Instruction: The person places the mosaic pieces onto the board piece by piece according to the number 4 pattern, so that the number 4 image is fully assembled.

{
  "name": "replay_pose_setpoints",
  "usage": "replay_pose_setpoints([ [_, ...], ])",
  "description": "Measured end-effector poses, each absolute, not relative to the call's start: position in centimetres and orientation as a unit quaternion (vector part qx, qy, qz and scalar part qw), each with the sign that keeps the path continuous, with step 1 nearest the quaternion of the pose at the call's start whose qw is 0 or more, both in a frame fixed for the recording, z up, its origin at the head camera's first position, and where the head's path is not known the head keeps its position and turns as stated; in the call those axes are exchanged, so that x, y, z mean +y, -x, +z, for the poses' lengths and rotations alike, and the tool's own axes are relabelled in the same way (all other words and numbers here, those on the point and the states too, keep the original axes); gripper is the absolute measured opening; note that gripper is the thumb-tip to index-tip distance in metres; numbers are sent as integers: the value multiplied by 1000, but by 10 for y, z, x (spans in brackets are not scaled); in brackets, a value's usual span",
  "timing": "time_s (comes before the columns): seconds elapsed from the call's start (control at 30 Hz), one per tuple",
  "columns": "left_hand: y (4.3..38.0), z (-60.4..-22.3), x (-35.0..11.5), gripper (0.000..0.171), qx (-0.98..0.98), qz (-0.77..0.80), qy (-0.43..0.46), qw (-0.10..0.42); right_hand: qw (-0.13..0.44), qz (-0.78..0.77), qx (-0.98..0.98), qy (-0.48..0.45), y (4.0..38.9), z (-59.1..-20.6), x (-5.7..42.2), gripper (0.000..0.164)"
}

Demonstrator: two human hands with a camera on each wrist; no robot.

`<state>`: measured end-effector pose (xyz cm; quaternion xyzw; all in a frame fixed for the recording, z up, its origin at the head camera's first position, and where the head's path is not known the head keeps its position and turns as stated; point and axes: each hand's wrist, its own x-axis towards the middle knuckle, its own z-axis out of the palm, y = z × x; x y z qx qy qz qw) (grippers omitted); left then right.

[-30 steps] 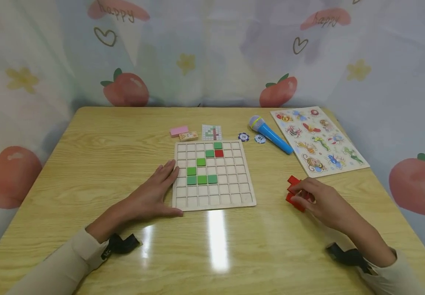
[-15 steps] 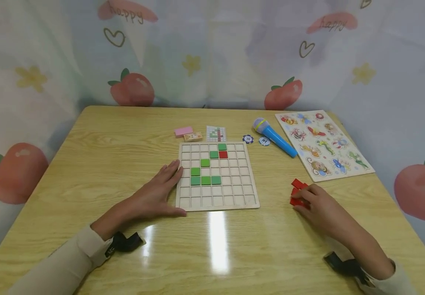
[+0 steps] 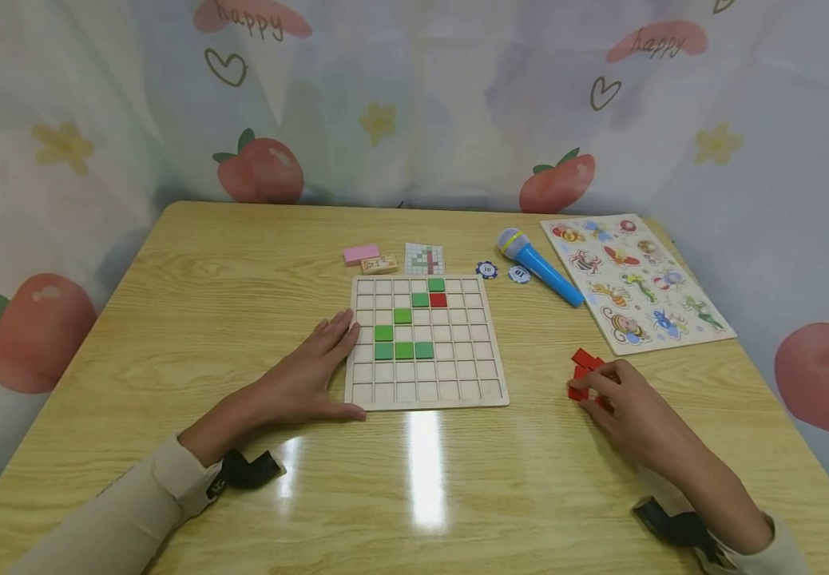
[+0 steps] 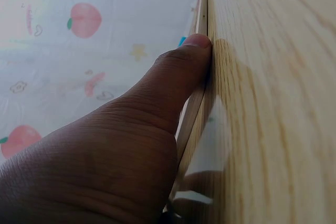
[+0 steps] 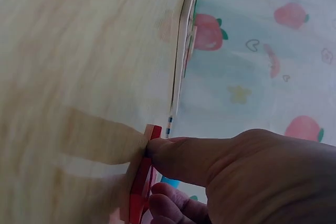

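In the head view, a wooden grid board (image 3: 423, 387) lies mid-table with several green tiles (image 3: 403, 350) and a red tile (image 3: 438, 300) in its cells. My left hand (image 3: 307, 371) rests at the board's left side, fingers spread along that edge and thumb at the near left corner. The left wrist view shows the thumb (image 4: 184, 61) against the board's edge. On the right, my right hand (image 3: 626, 407) is over a small cluster of red tiles (image 3: 581, 359), thumb and index finger pinching one. In the right wrist view, the thumb touches a red tile (image 5: 148, 142); its fingers partly hide the others.
Behind the board lie a pattern card (image 3: 425, 259), a pink block (image 3: 361, 255), a small patterned box (image 3: 379, 264) and two chips (image 3: 487, 270). A blue toy microphone (image 3: 544, 270) and an insect puzzle board (image 3: 637, 279) lie at the back right.
The head view has shifted slightly, so everything sits a little farther right. My right fingers have moved slightly among the red tiles. My left hand stays at the board.
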<state>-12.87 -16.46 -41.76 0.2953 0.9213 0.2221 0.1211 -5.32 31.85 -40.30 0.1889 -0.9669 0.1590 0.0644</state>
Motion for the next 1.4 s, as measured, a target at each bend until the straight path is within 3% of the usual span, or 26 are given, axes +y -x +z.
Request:
replay_pose_setpoints([
  [0.47, 128, -417, -165, 137, 922, 216, -297, 122, 98, 149, -964, -199, 50, -406, 311, 39],
  [0.73, 128, -418, -165, 136, 923, 218, -293, 124, 87, 135, -965, -209, 49, -404, 305, 34],
  [0.9, 128, -417, -165, 137, 923, 218, -292, 123, 90, 135, -953, -257, 56, -399, 301, 35],
  [1.1, 127, -416, -166, 136, 924, 218, -291, 122, 73, 139, -939, -306, 90, -373, 279, 34],
  [1.4, 127, -415, -166, 136, 922, 220, -293, 124, -30, 181, -925, -331, 169, -361, 214, 25],
])
